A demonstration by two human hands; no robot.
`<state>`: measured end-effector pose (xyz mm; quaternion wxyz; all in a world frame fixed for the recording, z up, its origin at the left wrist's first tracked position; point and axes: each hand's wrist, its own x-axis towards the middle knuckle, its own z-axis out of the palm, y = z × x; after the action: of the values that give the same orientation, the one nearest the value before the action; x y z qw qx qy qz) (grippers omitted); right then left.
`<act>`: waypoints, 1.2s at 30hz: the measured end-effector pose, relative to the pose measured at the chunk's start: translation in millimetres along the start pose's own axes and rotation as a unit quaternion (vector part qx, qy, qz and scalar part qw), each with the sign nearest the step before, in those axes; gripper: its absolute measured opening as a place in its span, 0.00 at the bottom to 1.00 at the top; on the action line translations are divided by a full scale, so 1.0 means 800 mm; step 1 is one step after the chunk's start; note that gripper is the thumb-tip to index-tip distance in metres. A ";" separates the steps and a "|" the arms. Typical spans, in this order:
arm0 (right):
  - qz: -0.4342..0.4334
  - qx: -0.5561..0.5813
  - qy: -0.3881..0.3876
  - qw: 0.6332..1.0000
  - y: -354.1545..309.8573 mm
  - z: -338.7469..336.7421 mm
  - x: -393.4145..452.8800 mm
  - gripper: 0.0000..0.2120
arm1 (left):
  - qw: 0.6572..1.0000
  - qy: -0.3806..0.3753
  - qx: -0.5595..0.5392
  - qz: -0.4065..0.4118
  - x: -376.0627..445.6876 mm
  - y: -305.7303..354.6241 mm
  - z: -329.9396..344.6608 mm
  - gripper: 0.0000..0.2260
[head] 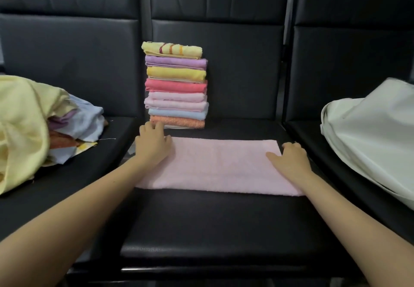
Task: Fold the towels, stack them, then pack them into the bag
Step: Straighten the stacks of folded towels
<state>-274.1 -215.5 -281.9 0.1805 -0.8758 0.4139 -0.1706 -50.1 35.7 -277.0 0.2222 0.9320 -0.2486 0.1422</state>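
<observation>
Just beyond the left hand (pixel 153 145), a stack of folded towels (pixel 176 86) is seen upright against the backrest of the black seat (pixel 201 219), its orange bottom layer close to the fingertips; a yellow striped towel lies on top. Further out to the left of that hand, a loose heap of unfolded towels (pixel 40 127) is spread on the neighbouring seat, and it is cut off by the picture's edge. Well to the right of the right hand (pixel 291 161), a white bag (pixel 369 143) is laid on the next seat, also partly cut off, so its opening cannot be made out.

Between the two hands, a pink towel (pixel 219 165) is stretched flat across the middle seat as a long band. Its left end is covered by the left hand and wrist, and its near right corner is hidden under the right forearm.

The left grip is laid flat on the towel's left end, fingers fairly straight and reaching past the far edge. The right grip is pressed on the right end, thumb spread inward, fingers bent over the far corner; whether the cloth is pinched there cannot be told.
</observation>
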 end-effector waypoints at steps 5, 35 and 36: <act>0.030 -0.023 -0.066 0.997 -0.003 -0.022 -0.026 0.20 | 0.985 -0.031 -0.098 0.141 -0.052 0.040 -0.018 0.22; -0.200 0.041 -0.071 0.976 -0.112 0.039 -0.052 0.20 | 0.950 -0.184 -0.254 -0.004 -0.067 0.083 -0.001 0.22; -0.195 0.044 -0.088 0.976 -0.111 0.039 -0.051 0.22 | 0.950 -0.171 -0.263 0.006 -0.068 0.082 -0.003 0.21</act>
<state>-225.8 -125.2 -275.0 0.2176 -0.9424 0.2103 -0.1428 -130.6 7.4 -273.2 0.4127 0.8494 -0.3167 -0.0884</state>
